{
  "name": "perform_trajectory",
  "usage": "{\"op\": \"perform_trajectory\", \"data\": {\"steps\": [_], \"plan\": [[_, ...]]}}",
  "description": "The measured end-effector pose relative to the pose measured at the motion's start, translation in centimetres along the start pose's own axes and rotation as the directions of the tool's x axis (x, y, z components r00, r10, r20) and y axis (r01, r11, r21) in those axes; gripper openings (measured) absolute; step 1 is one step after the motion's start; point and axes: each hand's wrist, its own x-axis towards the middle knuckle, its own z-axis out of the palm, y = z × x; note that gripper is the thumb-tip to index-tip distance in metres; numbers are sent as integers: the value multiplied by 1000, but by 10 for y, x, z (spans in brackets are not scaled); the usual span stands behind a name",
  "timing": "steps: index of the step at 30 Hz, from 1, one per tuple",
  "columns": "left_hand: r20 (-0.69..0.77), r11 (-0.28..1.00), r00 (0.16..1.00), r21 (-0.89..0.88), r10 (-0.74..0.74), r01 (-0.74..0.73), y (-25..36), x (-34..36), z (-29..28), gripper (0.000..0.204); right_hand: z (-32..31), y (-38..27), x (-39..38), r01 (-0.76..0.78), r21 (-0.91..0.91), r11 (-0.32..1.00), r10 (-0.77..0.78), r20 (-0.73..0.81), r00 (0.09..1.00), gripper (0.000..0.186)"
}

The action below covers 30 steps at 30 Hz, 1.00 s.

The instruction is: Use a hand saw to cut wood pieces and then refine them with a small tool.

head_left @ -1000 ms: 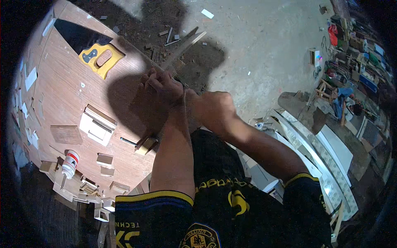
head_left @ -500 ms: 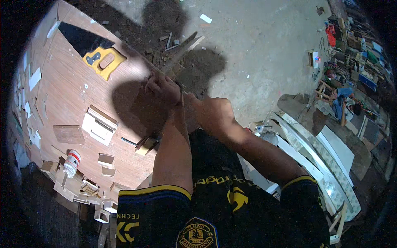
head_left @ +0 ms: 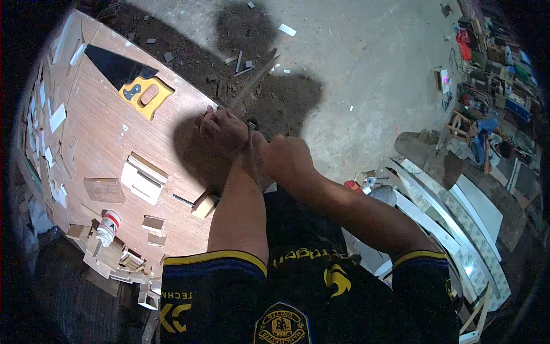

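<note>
Wooden strip [head_left: 252, 83] runs from the clenched left hand [head_left: 223, 131] toward one o'clock over the workbench [head_left: 103, 143] edge, the right hand [head_left: 286, 157] closed just behind at four o'clock.

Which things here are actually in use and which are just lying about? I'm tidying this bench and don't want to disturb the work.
In use:
- left hand, pressing down at the workbench edge
- right hand, gripping beside it
- long wooden strip running out past the edge from under the hands

Lying about:
- yellow-handled handsaw
- glue bottle
- white drawer-like piece
- small wood blocks
</note>
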Motion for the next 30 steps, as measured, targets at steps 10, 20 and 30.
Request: {"op": "perform_trajectory", "data": {"steps": [10,20,30], "plan": [[119,995,992,91,27,-38,4,7,-19,22,-2,9,-4,70,-34,997,-66,93,993,50],[237,968,947,179,-217,178,10,3,-15,33,11,5,6,47,20,999,-48,105,993,63],[55,989,995,127,-87,79,22,18,-21,11,18,3,13,19,0,1000,-19,53,998,61]]}}
